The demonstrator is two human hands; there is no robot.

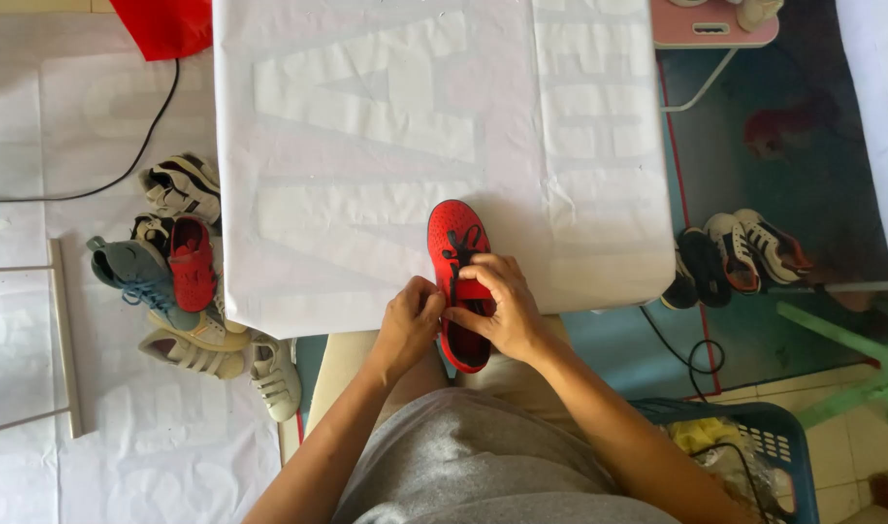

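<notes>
A heap of worn shoes (187,281) is seen on the white floor sheet at the far left, a blue sneaker and a small red shoe among pale strapped ones, set within reach of the table. The table (366,146) is covered by a white sheet on which large pale block shapes are printed; no words can be made out. On its near edge a red shoe (460,281) is laid toe away from the person, its heel hanging over the edge toward the lap, apparently so that the black laces face the hands. The left hand (410,320) is closed at the shoe's left side, its fingertips pinched at the lacing. The right hand (497,306) is curled over the tongue, fingers clenched on a lace. Further right, more shoes (735,254) are lined up beneath the table's edge, and a blue plastic basket (788,442) stands at the lower right.
</notes>
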